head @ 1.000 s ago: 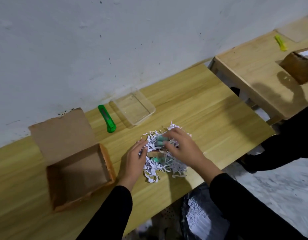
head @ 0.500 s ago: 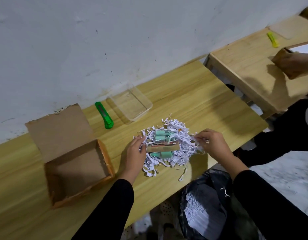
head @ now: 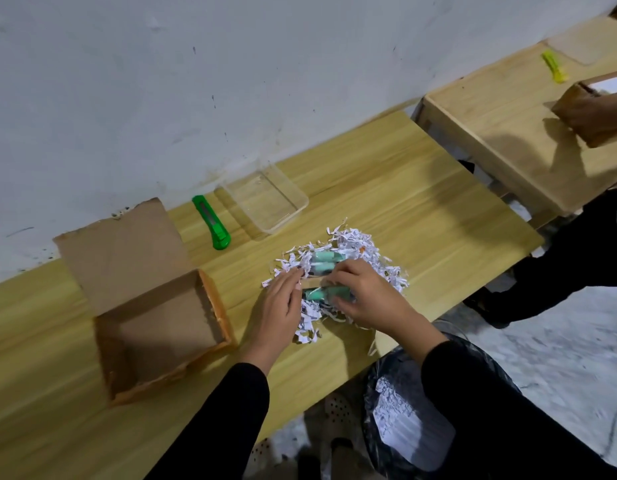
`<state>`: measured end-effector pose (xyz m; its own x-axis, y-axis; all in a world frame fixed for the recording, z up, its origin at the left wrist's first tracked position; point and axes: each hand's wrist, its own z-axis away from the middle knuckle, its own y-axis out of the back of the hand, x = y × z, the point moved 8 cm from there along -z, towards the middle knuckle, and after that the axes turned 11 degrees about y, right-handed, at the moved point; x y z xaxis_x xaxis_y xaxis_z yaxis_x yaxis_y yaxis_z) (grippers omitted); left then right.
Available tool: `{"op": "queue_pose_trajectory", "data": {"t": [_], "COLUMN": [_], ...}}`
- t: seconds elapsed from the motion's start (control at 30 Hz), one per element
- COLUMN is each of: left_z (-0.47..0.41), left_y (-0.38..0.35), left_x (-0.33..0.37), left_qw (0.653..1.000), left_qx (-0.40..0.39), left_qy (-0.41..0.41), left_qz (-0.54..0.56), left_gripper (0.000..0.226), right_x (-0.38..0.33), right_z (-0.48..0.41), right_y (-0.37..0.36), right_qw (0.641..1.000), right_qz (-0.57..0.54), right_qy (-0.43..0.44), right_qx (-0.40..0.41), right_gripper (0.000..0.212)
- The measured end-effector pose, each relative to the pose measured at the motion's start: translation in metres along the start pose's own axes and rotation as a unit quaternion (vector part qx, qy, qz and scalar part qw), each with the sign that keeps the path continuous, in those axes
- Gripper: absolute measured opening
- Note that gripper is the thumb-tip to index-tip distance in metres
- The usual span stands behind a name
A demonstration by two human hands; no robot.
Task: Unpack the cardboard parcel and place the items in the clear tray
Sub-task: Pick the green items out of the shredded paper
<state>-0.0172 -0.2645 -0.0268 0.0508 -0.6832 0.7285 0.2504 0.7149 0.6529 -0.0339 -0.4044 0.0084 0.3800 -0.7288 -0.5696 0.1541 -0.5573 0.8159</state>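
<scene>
The open cardboard parcel (head: 161,327) stands empty at the left, its lid flap folded back. The clear tray (head: 265,202), with nothing in it, sits by the wall. Between them and the front edge lies a heap of white shredded paper (head: 355,247). In it is a bundle of teal tube-shaped items (head: 326,261) with a tan cardboard strip (head: 312,282) across them. My right hand (head: 366,299) grips the bundle, fingers on the strip and thumb under the lower teal item. My left hand (head: 276,313) lies flat beside it, fingertips touching the strip's left end.
A green utility knife (head: 211,223) lies between parcel and tray. A black bag (head: 404,420) holding shredded paper hangs below the table's front edge. On a second table (head: 490,133) at the right, another person's hand (head: 591,116) holds a box near a yellow knife (head: 553,67).
My right hand came back from the right edge of the paper heap and closed on the teal bundle. My left hand stayed by the heap.
</scene>
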Motion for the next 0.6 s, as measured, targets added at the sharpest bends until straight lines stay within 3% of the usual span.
{"op": "queue_pose_trajectory", "data": {"t": [0.27,0.47,0.6], "left_z": [-0.003,-0.001,-0.001], "left_y": [-0.007,-0.018,-0.027], "left_x": [-0.009,-0.014,-0.022], "left_qw": [1.000,0.997,0.986], "left_qx": [-0.005,-0.019,-0.020], "left_qy": [0.006,-0.017,-0.019], "left_qz": [-0.001,-0.075,-0.165], "left_gripper": [0.041,0.052,0.080], "right_x": [0.023,0.029,0.031], "right_z": [0.011,0.014,0.016], "right_y": [-0.014,-0.009,0.002], "right_qw": [0.995,0.995,0.992], "right_qz": [0.020,-0.010,-0.035], "right_qy": [-0.073,-0.103,-0.118], "right_qx": [-0.063,-0.013,0.018], "right_gripper": [0.065,0.064,0.063]}}
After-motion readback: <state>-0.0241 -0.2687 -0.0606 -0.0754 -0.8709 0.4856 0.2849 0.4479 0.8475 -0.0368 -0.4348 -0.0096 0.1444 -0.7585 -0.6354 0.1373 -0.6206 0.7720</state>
